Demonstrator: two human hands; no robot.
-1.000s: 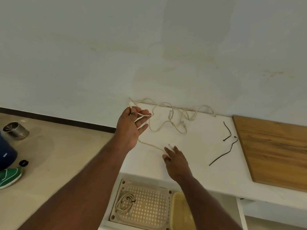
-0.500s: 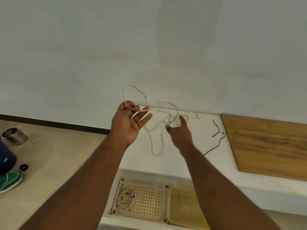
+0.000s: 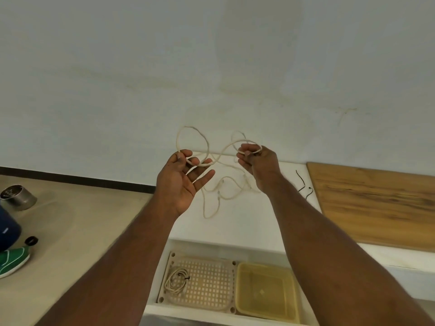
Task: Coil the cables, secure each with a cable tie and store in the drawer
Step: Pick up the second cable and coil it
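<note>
A long cream cable (image 3: 213, 201) is lifted above the white counter (image 3: 240, 222). My left hand (image 3: 182, 182), palm up, pinches one loop of it between thumb and fingers. My right hand (image 3: 259, 165) is closed on a second loop further along. The rest of the cable hangs down in loose bends onto the counter between my hands. Two black cable ties (image 3: 303, 184) lie on the counter to the right. In the open drawer (image 3: 211, 311) below, a coiled cream cable (image 3: 176, 280) bound with a black tie rests on a perforated tray (image 3: 207, 283).
A yellowish plastic tub (image 3: 266, 295) sits in the drawer beside the tray. A wooden board (image 3: 376, 203) lies on the counter at right. On the floor at left are a metal tin (image 3: 17, 196), a dark blue object (image 3: 7, 227) and a green shoe (image 3: 13, 260).
Both hands have risen from the counter with the cable. My right hand went from resting flat to gripping a loop, and a round loop now stands above my left hand.
</note>
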